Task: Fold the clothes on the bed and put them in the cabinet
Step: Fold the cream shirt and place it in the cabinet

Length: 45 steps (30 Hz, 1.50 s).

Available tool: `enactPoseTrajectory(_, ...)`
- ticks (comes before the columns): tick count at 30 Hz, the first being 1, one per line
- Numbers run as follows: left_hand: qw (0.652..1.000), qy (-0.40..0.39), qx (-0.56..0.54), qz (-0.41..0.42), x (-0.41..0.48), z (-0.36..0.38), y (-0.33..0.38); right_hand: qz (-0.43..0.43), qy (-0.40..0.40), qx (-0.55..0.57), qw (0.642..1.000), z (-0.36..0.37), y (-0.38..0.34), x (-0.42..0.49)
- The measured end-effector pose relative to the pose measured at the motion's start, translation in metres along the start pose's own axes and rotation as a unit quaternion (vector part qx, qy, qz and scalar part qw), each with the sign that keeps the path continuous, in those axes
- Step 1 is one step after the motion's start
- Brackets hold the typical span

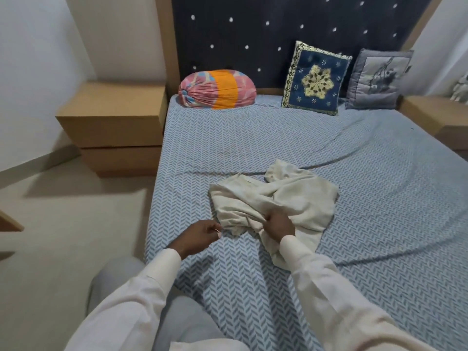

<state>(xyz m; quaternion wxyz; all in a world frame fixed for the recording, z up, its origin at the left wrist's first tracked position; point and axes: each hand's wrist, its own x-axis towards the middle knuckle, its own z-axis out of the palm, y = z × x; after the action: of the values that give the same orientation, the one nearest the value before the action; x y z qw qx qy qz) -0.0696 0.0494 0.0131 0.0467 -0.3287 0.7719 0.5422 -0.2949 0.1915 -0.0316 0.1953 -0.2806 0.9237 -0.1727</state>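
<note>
Right hand (277,224) bunches the garment (291,196) at its near edge. The crumpled heap runs away and rightward across the bed (379,198). Left hand (205,233), fingers curled, is just left of the garment's corner; pinching cloth or not, can't tell.

Your garment (276,198) lies on the bed (329,148); behind it, bolster (217,89) and cushions (315,78) against the headboard (253,34); nightstand (111,115) left, perhaps a second nightstand (435,115) right.

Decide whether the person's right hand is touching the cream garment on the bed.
Touching. The head view shows the right hand with its fingers curled into a bunched fold of the cream garment.
</note>
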Motion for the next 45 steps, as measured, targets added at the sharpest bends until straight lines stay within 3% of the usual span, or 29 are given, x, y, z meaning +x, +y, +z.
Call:
enactPoseTrajectory(3, 0.996, 0.022, 0.06, 0.062, 0.005, -0.001, 0.011, -0.047, -0.012, 0.026, 0.998, -0.039, -0.017, -0.005)
enactPoseTrajectory(7, 0.983, 0.113, 0.053, 0.133, 0.015, -0.006, 0.039, -0.136, -0.035, 0.125, 0.982, -0.115, -0.047, -0.024)
enactPoseTrajectory(10, 0.976, 0.122, 0.09, 0.157, 0.021, -0.009, 0.048, -0.181, -0.144, 0.306, 0.923, -0.177, -0.071, -0.051)
enactPoseTrajectory(13, 0.971, 0.105, 0.149, 0.158, 0.026, 0.001, 0.047, -0.234, -0.215, 0.321, 0.892, -0.222, -0.095, -0.078)
enactPoseTrajectory(16, 0.945, 0.139, 0.179, 0.236, 0.023, 0.009, 0.064, -0.284, -0.276, 0.347, 0.85, -0.241, -0.118, -0.102)
enactPoseTrajectory(19, 0.941, 0.073, 0.096, 0.317, 0.001, 0.014, 0.105, -0.318, -0.301, 0.394, 0.808, -0.244, -0.137, -0.116)
enactPoseTrajectory(22, 0.969, -0.074, 0.003, 0.235, -0.008, 0.014, 0.113, -0.321, -0.322, 0.42, 0.786, -0.252, -0.15, -0.114)
enactPoseTrajectory(23, 0.971, -0.084, -0.027, 0.223, -0.003, 0.004, 0.107, -0.314, -0.32, 0.415, 0.792, -0.259, -0.152, -0.11)
enactPoseTrajectory(24, 0.975, -0.047, -0.043, 0.213, 0.004, -0.009, 0.099, -0.308, -0.312, 0.401, 0.805, -0.266, -0.15, -0.104)
enactPoseTrajectory(27, 0.967, 0.161, 0.013, 0.195, 0.011, -0.075, 0.107, -0.304, -0.193, 0.266, 0.894, -0.297, -0.136, -0.084)
enactPoseTrajectory(29, 0.939, 0.274, 0.059, 0.2, 0.007, -0.119, 0.131, -0.314, -0.023, 0.118, 0.942, -0.319, -0.125, -0.064)
enactPoseTrajectory(32, 0.831, 0.425, 0.244, 0.264, -0.009, -0.168, 0.174, -0.284, 0.274, -0.015, 0.919, -0.335, -0.114, -0.035)
enactPoseTrajectory(34, 0.75, 0.499, 0.313, 0.3, -0.014, -0.18, 0.184, -0.242, 0.431, -0.046, 0.868, -0.326, -0.108, -0.03)
enactPoseTrajectory(36, 0.695, 0.554, 0.338, 0.308, -0.014, -0.178, 0.175, -0.269, 0.507, -0.033, 0.818, -0.304, -0.097, -0.034)
enactPoseTrajectory(37, 0.682, 0.57, 0.344, 0.303, -0.012, -0.173, 0.163, -0.276, 0.504, -0.025, 0.818, -0.289, -0.089, -0.035)
enactPoseTrajectory(39, 0.71, 0.547, 0.342, 0.281, -0.004, -0.153, 0.12, -0.236, 0.408, -0.046, 0.881, -0.25, -0.066, -0.034)
enactPoseTrajectory(41, 0.809, 0.456, 0.311, 0.201, 0.002, -0.121, 0.066, -0.164, 0.215, -0.102, 0.957, -0.202, -0.038, -0.033)
enactPoseTrajectory(43, 0.887, 0.357, 0.278, 0.092, 0.005, -0.086, 0.015, -0.125, 0.043, -0.121, 0.984, -0.152, -0.013, -0.04)
enactPoseTrajectory(45, 0.924, 0.268, 0.271, 0.032, 0.005, -0.052, -0.021, -0.128, -0.042, -0.08, 0.988, -0.109, 0.007, -0.05)
